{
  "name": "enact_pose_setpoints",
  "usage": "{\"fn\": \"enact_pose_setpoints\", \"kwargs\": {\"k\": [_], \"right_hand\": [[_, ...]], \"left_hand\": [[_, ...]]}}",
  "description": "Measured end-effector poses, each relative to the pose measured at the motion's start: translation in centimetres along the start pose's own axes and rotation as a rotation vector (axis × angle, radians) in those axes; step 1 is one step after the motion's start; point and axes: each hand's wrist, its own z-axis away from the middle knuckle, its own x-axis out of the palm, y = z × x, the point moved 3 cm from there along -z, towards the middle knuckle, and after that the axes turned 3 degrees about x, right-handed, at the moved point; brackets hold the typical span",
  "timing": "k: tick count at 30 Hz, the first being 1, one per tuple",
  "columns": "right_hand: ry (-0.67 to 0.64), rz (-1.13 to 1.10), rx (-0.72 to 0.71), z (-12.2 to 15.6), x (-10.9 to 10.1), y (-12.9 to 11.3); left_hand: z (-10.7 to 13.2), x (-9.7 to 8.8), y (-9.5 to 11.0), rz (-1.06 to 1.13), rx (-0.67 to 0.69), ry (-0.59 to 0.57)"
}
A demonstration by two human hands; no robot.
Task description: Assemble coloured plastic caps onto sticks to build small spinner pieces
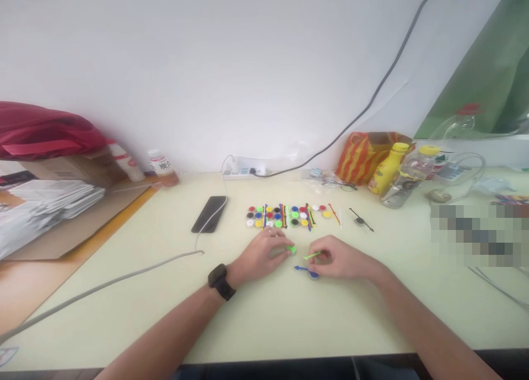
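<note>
Forearms (pixel 173 330) cut off at near edge; left hand (pixel 264 254) pinches a half-hidden green cap (pixel 292 250), right hand (pixel 341 260) pinches a green stick (pixel 312 255).

Green stick (pixel 312 255) in right hand (pixel 339 260)

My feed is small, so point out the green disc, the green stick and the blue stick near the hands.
green disc (pixel 292 250): head view, on its top face.
green stick (pixel 312 255): head view, on the middle of its shaft.
blue stick (pixel 303 268): head view, on the middle of its shaft.
</note>
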Motion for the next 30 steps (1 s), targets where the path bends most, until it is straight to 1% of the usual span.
{"fn": "enact_pose_setpoints", "kwargs": {"k": [3,6,9,11,14,18,19,21,23,25,27,30], "right_hand": [[-0.004,0.045,0.075,1.1,-2.2,1.1],[-0.005,0.067,0.105,2.2,-4.2,1.6],[-0.032,0.063,0.127,3.2,-5.3,2.1],[-0.017,0.096,0.171,3.9,-5.9,2.8],[0.076,0.154,0.277,5.0,-7.4,4.7],[0.223,0.223,0.456,6.8,-9.7,7.7],[0.28,0.26,0.494,7.2,-10.1,8.2],[0.446,0.344,0.539,7.7,-11.0,8.7],[0.631,0.388,0.527,7.7,-11.5,8.5],[0.745,0.354,0.452,7.0,-11.4,7.6],[0.757,0.264,0.32,5.7,-10.6,6.2],[0.694,0.152,0.127,3.4,-8.5,3.8]], "left_hand": [[0.0,0.0,-0.2,0.01,-0.011,-0.003],[0.1,0.0,-0.2,0.02,-0.017,-0.002],[0.1,0.1,-0.3,0.022,-0.021,-0.003],[0.2,0.1,-0.3,0.022,-0.024,-0.006],[0.2,0.1,-0.3,0.025,-0.027,-0.013],[0.1,0.1,-0.2,0.029,-0.029,-0.019],[0.1,0.1,-0.2,0.03,-0.031,-0.022],[0.1,0.1,-0.2,0.036,-0.032,-0.024],[0.1,0.1,-0.2,0.046,-0.033,-0.021],[0.1,0.1,-0.2,0.06,-0.044,-0.02],[0.1,0.1,-0.2,0.088,-0.075,-0.027],[0.1,0.2,-0.3,0.174,-0.139,-0.021]]}}
